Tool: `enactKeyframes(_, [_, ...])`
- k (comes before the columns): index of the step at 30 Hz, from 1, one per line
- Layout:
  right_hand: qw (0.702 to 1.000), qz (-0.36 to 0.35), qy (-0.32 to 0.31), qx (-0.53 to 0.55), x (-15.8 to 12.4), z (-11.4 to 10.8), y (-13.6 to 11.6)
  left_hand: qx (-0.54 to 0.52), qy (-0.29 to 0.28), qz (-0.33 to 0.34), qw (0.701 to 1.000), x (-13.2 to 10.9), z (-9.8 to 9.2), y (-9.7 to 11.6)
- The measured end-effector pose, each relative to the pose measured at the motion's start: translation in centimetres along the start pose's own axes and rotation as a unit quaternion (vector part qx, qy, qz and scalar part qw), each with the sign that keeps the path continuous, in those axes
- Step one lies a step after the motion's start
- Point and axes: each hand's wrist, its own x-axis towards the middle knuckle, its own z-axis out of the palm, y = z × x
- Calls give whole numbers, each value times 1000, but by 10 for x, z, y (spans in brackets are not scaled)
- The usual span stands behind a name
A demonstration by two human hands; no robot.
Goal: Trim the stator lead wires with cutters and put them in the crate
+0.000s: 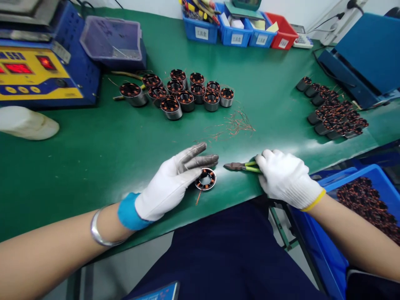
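Note:
Near the front edge of the green table (131, 141) stands a copper-wound motor stator (213, 180), with a short bundle of copper wire sticking out toward me. My left hand (175, 179), in a white glove with grey fingertips, is beside it. The thumb touches or overlaps the stator's rim and the other fingers stretch out past its far side. To the right, my right hand (284, 177), in a white knit glove, is closed around the green handles of a pair of cutting pliers (239, 166). The pliers' jaws point left toward the stator.
Several stators (187, 100) stand grouped behind, with wire scraps (240, 123) nearer. More stators (337, 110) fill the right. A blue crate (371, 171) of wound parts sits below the edge. A yellow-blue machine (40, 79), white bottle (28, 123), purple bin (114, 35) and blue boxes (201, 31) surround.

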Motion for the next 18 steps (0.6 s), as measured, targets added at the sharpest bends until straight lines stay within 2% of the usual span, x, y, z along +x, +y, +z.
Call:
enactKeyframes(2, [999,0,49,13,5,13,-1,0,-3,5,1000,0,0,0])
enactKeyframes(6, [978,-89,155,105,12,35,13,0,-8,16,1000,0,-1,-2])
enactKeyframes(9, [977,-105,137,123,15,28,22,5,-10,19,1000,0,-1,-2])
enactKeyframes(14, [988,-121,87,45,22,-10,18,31,-6,22,999,0,0,0])
enactKeyframes(18, [989,-126,74,10,26,-26,12,35,-13,27,999,1,1,1])
